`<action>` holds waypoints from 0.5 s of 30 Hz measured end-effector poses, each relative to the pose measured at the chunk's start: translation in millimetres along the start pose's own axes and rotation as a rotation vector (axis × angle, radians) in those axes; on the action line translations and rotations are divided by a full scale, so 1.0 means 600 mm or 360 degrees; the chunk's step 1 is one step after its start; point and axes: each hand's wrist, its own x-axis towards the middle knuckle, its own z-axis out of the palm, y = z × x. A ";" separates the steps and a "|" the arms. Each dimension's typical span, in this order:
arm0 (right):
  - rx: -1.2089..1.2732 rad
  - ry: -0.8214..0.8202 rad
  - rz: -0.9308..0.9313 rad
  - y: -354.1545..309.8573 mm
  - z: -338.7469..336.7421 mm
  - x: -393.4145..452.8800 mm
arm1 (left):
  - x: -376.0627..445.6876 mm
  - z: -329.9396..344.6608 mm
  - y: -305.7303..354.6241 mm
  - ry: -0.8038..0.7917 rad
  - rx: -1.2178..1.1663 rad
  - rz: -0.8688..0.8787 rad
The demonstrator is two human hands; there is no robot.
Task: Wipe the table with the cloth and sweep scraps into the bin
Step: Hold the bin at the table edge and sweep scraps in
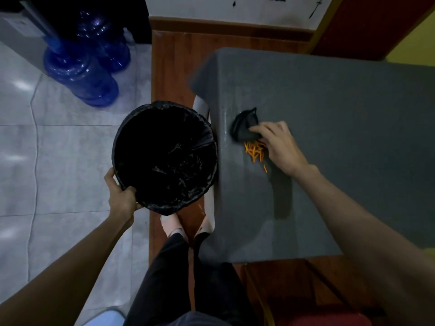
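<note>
Both bare forearms reach forward and spread apart. The left hand [121,196] sits lower and nearer the body, its fingers curled over a rim with the thumb hooked on the inside, wrist bent slightly inward. The right hand [280,147] lies farther forward and well apart from the left, palm down, knuckles up, its fingers [259,131] bent and pinching dark fabric at their tips. The right wrist runs straight into the forearm.

no readable text, labels or signs
</note>
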 end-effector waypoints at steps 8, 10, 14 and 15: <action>0.0150 0.0715 0.1344 0.071 -0.023 -0.078 | 0.005 0.001 0.007 -0.0013 0.0035 -0.0006; 0.0071 0.0603 0.1549 0.075 -0.009 -0.097 | 0.008 0.001 0.006 -0.0025 0.0042 -0.0004; 0.0022 0.0661 0.1538 0.038 0.031 -0.098 | 0.014 0.001 0.005 -0.0036 0.0058 -0.0001; 0.0047 0.0690 0.1518 0.018 0.040 -0.089 | 0.015 0.001 0.005 -0.0037 0.0056 0.0000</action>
